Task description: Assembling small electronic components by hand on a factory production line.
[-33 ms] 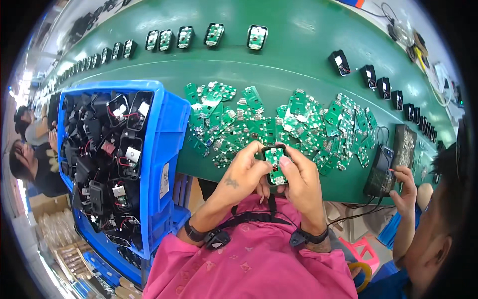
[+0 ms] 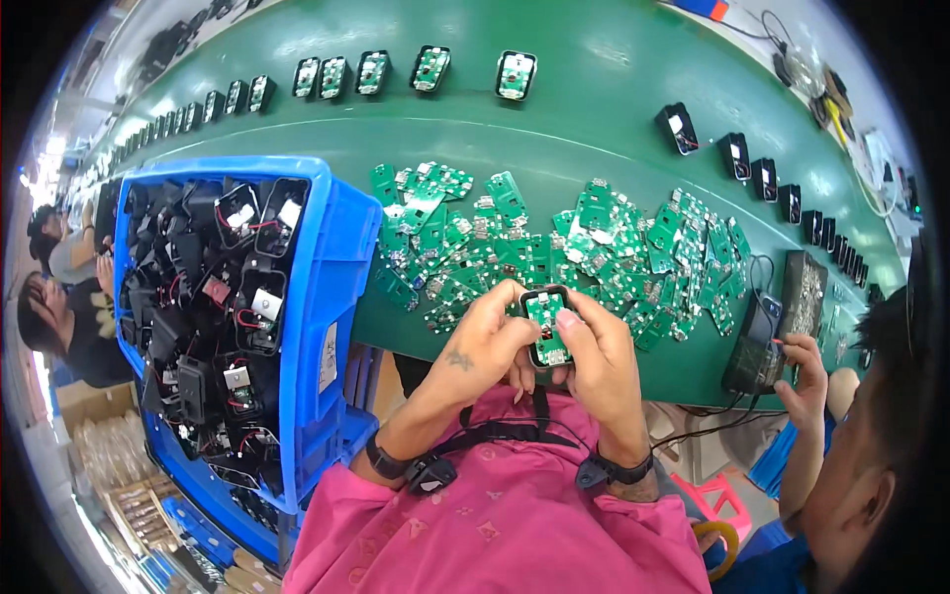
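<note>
Both my hands hold one small black housing with a green circuit board (image 2: 546, 327) set in it, just above my lap at the near edge of the green table (image 2: 594, 109). My left hand (image 2: 483, 345) grips its left side. My right hand (image 2: 599, 361) grips its right side, thumb on the board. Right behind them, a wide pile of loose green circuit boards (image 2: 594, 238) lies on the table.
A blue crate (image 2: 341, 287) full of black housings with wires (image 2: 208, 297) stands at my left. Rows of filled housings line the far edge (image 2: 396, 69) and the right (image 2: 752, 168). A co-worker's hand (image 2: 807, 371) touches a black device (image 2: 757, 346) at right. Other people sit far left (image 2: 59, 297).
</note>
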Action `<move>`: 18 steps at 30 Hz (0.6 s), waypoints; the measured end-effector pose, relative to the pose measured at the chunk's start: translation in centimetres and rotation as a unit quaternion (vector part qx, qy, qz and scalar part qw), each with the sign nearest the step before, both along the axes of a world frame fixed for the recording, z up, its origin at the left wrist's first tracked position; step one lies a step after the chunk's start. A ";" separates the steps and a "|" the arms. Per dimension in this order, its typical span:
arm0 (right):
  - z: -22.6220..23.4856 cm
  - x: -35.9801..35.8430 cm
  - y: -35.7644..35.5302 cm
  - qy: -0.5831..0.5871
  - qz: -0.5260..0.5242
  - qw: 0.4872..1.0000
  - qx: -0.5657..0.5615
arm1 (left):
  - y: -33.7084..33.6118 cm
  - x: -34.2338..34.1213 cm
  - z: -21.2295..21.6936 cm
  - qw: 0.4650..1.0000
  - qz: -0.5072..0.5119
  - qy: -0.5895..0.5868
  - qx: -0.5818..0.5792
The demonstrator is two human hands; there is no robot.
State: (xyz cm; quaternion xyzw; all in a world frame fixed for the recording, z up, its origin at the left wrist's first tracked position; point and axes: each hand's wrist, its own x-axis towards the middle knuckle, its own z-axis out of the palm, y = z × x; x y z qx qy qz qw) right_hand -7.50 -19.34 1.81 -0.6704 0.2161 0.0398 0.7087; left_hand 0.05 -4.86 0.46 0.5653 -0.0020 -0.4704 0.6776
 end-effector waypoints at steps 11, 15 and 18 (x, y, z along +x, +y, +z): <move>1.5 2.4 0.1 0.022 0.028 0.998 -0.049 | 1.1 1.8 -1.1 0.963 0.023 0.231 -0.134; 0.9 2.2 -0.1 -0.029 0.055 0.986 -0.157 | 1.1 0.8 -0.3 0.997 0.043 -0.022 -0.059; 1.1 2.3 0.4 -0.053 0.070 0.976 -0.197 | 0.9 0.0 0.2 0.988 0.059 -0.141 -0.010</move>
